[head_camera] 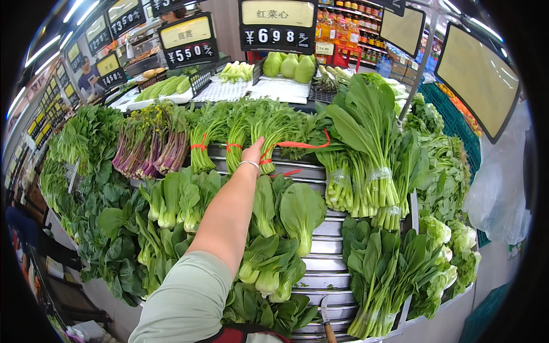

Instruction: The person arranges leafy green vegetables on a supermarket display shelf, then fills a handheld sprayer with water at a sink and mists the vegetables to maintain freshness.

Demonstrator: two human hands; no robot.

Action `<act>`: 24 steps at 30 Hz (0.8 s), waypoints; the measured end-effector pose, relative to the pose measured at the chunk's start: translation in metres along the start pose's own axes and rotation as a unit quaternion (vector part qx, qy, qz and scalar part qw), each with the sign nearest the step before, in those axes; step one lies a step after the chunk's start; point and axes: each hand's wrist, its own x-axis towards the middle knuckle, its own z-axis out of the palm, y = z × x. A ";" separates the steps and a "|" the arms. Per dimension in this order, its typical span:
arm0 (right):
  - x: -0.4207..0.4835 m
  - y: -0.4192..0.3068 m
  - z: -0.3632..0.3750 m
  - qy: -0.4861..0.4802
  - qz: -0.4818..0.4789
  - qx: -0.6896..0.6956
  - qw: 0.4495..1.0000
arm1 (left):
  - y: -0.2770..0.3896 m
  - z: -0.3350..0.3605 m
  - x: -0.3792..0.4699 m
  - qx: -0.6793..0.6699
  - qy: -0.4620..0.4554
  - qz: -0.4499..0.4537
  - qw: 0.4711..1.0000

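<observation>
My left hand (254,152), with a bracelet at the wrist, reaches in between two leafy chrysanthemum-green bunches tied with red tape. Its thumb touches the stems of the right-hand bunch (266,133); the other fingers are hidden, so its grip cannot be told. Beside it on the left stands another tied bunch (235,145), with a further one (200,148) beyond. A long loose end of red tape (302,145) trails right from the right-hand bunch. My right hand is out of view. Bok choy (302,214) lies below the forearm.
A curved knife with a wooden handle (328,328) lies low on the slatted metal shelf (330,266). Taped leafy greens (364,171) stand right, purple-stemmed greens (143,150) left. Price signs (278,25) hang above. A person (89,77) is at the far left back.
</observation>
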 end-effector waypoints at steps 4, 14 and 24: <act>0.010 -0.020 -0.004 -0.001 0.020 0.044 0.999 | 0.024 0.009 -0.023 0.081 0.008 0.023 0.996; 0.037 -0.249 -0.049 -0.002 -0.232 -0.049 0.971 | 0.070 -0.171 -0.292 -0.094 -0.487 0.167 0.852; -0.071 -0.345 0.184 -0.201 -0.303 -0.241 0.900 | -0.106 -0.634 -0.546 0.319 -0.145 -0.006 0.937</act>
